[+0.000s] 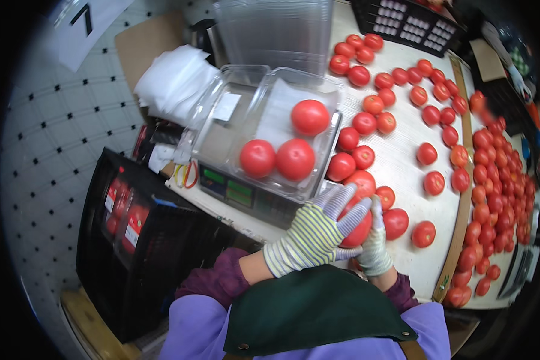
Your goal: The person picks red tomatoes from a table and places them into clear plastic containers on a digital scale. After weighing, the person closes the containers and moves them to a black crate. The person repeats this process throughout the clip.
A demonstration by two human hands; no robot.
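Note:
My left hand (309,234), in a striped knit glove, spreads its fingers over a large red tomato (358,228). My right hand (375,250), in a pale knit glove, cups the same tomato from the other side. Another tomato (360,183) lies just beyond my left fingertips. To the left, a hinged clear plastic clamshell (274,76) sits on a digital scale (238,193) with green displays. Three tomatoes lie in its lined half: one at the far right (310,117), one near the left (257,158) and one near the right (295,159).
Loose tomatoes (364,123) dot the white table (400,150). A wooden strip (460,211) separates a dense tomato pile (499,198). Stacked clear containers (274,31), white liners (175,83) and a black crate (409,24) stand behind. Packed tomatoes sit in a black crate (162,252) at lower left.

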